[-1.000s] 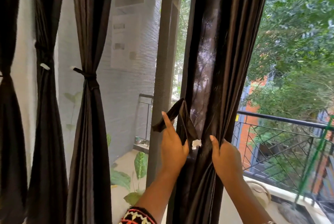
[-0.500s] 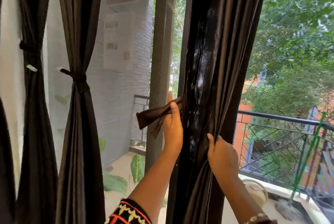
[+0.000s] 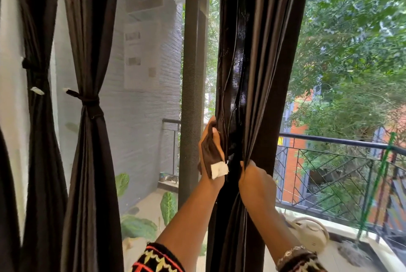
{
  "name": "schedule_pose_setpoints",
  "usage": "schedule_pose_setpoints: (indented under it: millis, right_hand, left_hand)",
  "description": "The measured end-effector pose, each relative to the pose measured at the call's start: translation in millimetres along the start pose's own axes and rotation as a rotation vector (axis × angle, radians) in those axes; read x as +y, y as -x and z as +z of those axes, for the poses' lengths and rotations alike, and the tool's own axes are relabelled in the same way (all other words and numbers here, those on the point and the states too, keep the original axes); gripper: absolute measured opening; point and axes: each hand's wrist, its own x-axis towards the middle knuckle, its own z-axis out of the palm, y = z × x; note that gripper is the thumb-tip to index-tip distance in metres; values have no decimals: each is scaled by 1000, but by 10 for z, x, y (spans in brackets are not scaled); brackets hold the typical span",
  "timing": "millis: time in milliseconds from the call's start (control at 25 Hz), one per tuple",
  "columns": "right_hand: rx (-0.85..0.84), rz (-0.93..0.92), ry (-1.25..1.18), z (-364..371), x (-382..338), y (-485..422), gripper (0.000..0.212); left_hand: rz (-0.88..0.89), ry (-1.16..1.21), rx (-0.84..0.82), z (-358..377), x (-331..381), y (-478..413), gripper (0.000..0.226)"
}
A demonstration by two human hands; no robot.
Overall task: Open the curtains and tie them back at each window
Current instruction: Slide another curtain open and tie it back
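Your left hand now holds the tie-back strap in against the gathered curtain. Half a second ago the strap stuck out leftward. Its white patch faces you. Your right hand pinches the curtain folds just beside the left, not touching it. Judgement: wrap begun, not fastened. The left-side curtains are already tied.

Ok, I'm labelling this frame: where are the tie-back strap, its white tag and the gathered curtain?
tie-back strap (image 3: 208, 150): head view, middle of the brown band.
white tag (image 3: 219, 169): head view, centre of the patch.
gathered curtain (image 3: 265, 78): head view, a matte fold in its upper half.
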Motion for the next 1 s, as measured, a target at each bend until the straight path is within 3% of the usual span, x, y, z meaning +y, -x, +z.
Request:
schedule_pose_setpoints:
  millis: [80, 200, 280, 400, 480, 560, 720, 800, 880, 920, 1000]
  right_hand:
    - [-3, -3, 26, -13, -59, 5, 12]
    - [-6, -23, 81, 46, -136, -10, 53]
    - [-19, -53, 103, 69, -198, 8, 61]
    - [-51, -104, 117, 40, -299, 31, 53]
    - [-93, -120, 116, 2, -341, 38, 37]
    - [-129, -148, 151, -49, -368, 57, 28]
    - [-132, -228, 216, -139, -419, 132, 41]
    - [-264, -261, 21, -244, -361, 111, 55]
    - [-498, -194, -342, -450, -233, -5, 58]
    - [-519, -169, -472, -544, -141, -74, 52]
    - [-288, -77, -737, -669, 44, -264, 35]
  left_hand:
    - [-51, 80, -35, 17, -12, 47, 35]
    - [-66, 74, -120, 15, -9, 115, 36]
    - [-103, 6, -164, -47, -53, 160, 34]
    - [-233, -122, -221, -98, -71, 219, 47]
    - [-140, -187, -187, -53, -66, 152, 52]
    - [-162, -176, -159, -14, -2, 108, 45]
    - [-213, -131, -202, -21, 47, 97, 11]
    - [-215, -161, -189, -47, 82, 88, 19]
    - [-234, -168, -183, -102, 90, 41, 15]
    - [-245, -160, -194, -133, 102, 23, 8]
    - [-260, -165, -241, -202, 113, -12, 25]
